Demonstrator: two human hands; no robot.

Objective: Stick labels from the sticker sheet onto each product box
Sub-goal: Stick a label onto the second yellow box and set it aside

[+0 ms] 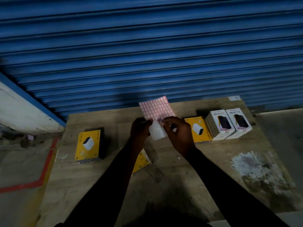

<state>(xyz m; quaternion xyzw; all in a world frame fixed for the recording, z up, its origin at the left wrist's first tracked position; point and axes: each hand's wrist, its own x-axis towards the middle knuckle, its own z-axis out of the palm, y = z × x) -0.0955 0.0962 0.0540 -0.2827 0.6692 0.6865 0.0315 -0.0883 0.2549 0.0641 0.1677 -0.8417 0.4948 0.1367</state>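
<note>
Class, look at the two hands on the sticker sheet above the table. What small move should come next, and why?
Probably the right hand should peel one label free while the left hand steadies the sticker sheet. Both hands hold the sheet in the air, the right fingers pinch at its folded lower edge, and the product boxes lie untouched on the table.

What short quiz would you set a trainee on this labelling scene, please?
1. True or false: the sticker sheet lies flat on the table.
2. How many white boxes show a HALLEY front?
3. The left hand and right hand hold: A a pen, B the sheet, C nothing?
Key: 1 false; 2 two; 3 B.
</note>
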